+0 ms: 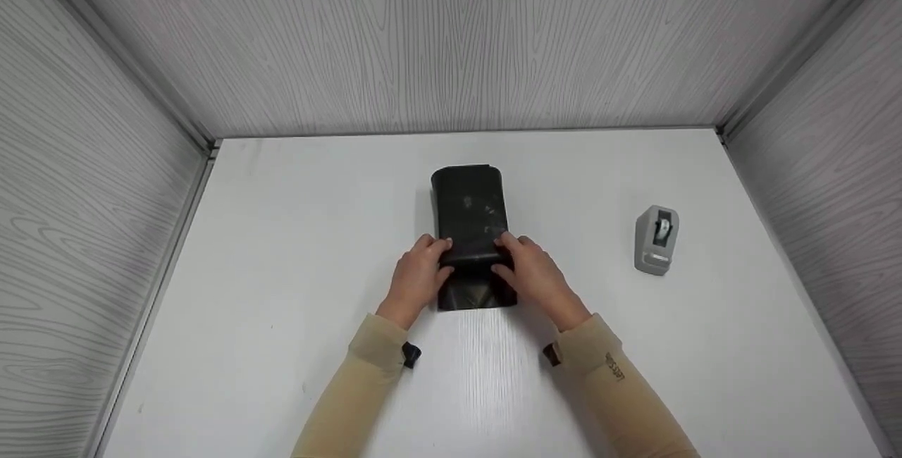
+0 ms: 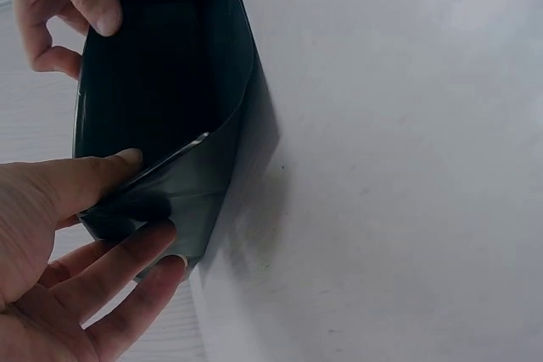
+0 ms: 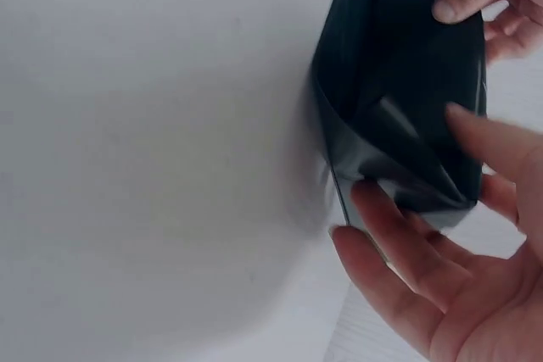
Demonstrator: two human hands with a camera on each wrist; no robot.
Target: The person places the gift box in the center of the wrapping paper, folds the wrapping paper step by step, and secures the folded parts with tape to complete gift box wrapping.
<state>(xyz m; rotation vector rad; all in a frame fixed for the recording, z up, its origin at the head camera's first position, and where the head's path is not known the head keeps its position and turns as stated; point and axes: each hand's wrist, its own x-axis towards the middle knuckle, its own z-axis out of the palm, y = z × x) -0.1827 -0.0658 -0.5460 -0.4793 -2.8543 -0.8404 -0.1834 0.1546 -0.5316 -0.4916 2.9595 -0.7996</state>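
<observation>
Looks like your left hand (image 1: 419, 273) has its fingers curled around one side of the mouth of that black, rectangular, smooth-skinned sheet pouch (image 1: 468, 204), thumb tip just inside the near end, and your right hand (image 1: 533, 275) mirrors it on the other side. Neither set is spread wide; both have a light pinch on the material, with the rest of the fingers lying along the outside. The pouch sits near the middle of the white, flat-topped table (image 1: 317, 218), mouth toward you, lower layer jutting out past the upper. I'd guess it's light and floppy, a bit slick from that sheen, and likely to crease or buckle if you squeeze hard, so those two side folds by the mouth seem the best place to hold it. Further out on your right, well apart, stands a grey, wedge-shaped tape dispenser (image 1: 656, 241). Past the table's back edge rise the grey wood-grain panels (image 1: 451, 42).
</observation>
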